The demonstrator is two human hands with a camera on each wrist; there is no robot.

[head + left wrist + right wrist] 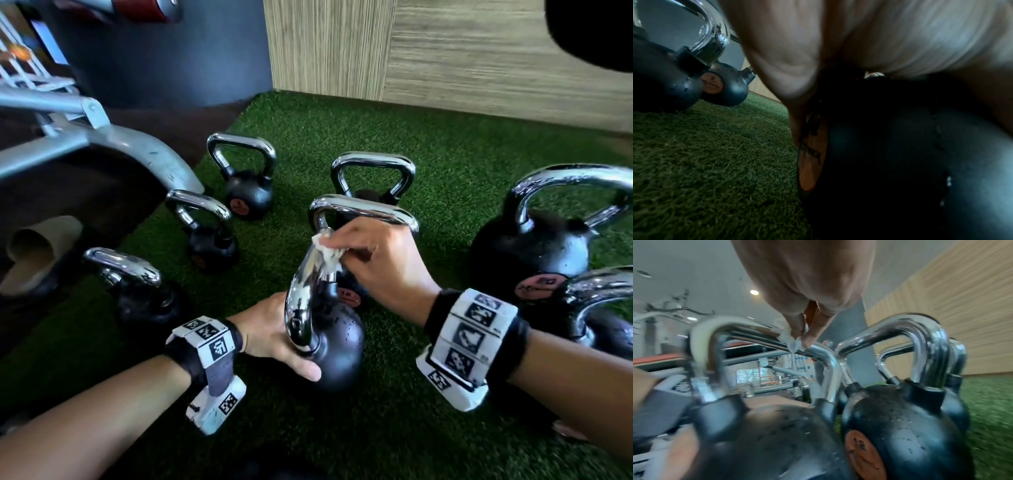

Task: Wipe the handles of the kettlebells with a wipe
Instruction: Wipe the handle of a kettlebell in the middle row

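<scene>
Green fake grass [428, 144] is under you, with black kettlebells standing all around on it.

Your right hand [380, 260] pinches a small white wipe [327, 251] with its fingertips and presses it on the shiny handle [303, 291] of the near kettlebell [339, 346], close to the top bend. Your left hand [274, 334] holds that kettlebell low down, thumb lying along the round black ball and palm against its side by the orange label [812, 155]. Another kettlebell [906, 426] stands just beside it on the right. More of them sit farther off, and a grey metal frame [113, 140] is on the left by a wood wall [479, 48].
</scene>
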